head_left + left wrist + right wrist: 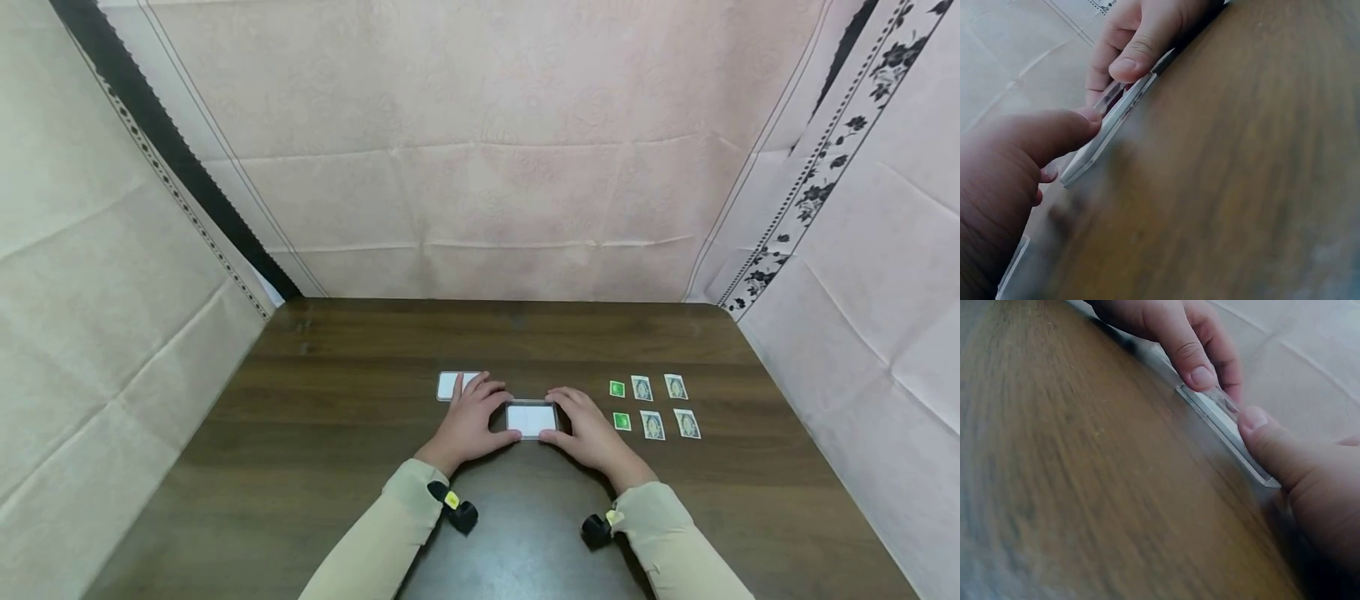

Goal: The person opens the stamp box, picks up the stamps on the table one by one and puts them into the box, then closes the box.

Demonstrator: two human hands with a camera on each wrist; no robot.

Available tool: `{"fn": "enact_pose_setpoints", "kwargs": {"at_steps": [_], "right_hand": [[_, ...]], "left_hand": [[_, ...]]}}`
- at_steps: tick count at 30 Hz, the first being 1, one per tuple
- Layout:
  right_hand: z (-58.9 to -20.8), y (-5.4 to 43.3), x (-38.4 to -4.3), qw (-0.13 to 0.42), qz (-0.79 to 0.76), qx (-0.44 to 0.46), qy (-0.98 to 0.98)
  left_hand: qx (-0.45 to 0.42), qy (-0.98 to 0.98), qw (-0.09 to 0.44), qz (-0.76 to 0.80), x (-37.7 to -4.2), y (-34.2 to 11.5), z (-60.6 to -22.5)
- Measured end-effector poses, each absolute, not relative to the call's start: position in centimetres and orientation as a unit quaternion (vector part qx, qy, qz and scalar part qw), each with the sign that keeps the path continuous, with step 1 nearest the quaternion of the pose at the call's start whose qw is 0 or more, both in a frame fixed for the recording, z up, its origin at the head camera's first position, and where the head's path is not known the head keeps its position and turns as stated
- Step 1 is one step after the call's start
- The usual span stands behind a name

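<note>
A small flat rectangular clear plastic case (pixel 531 418) with a white face lies on the wooden table between both hands. My left hand (pixel 474 421) pinches its left side, thumb at the near edge and a finger at the far corner. On the opposite side my right hand (pixel 591 430) pinches it the same way. In both wrist views a clear cover piece stands slightly tilted above the white lower piece (pixel 1088 156), with the thumbs against it. A second white-faced rectangular piece (pixel 447 385) lies behind my left hand, partly hidden by its fingers.
On the right, two small green squares (pixel 617 389) lie in a column beside several small portrait pictures (pixel 652 425) set in two rows. The brown table (pixel 360 500) ends at pale cloth curtains (pixel 480 200) at the back and sides.
</note>
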State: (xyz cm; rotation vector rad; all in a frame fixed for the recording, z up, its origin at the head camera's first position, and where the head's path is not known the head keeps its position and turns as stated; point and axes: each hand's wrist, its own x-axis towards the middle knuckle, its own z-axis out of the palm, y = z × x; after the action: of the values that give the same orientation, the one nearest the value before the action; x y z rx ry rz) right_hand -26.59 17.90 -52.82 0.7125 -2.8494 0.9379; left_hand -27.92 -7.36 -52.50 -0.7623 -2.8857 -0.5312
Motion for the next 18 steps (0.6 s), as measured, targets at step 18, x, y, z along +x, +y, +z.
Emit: {"fn": "enact_pose_setpoints", "kwargs": {"at_steps": [18], "right_hand": [[-52.7,17.3,-29.9,0.02,0.342,0.186,-0.921]], "left_hand": [[-0.242,-0.948,0.077,-0.191,-31.6,-7.2,-52.8]]}}
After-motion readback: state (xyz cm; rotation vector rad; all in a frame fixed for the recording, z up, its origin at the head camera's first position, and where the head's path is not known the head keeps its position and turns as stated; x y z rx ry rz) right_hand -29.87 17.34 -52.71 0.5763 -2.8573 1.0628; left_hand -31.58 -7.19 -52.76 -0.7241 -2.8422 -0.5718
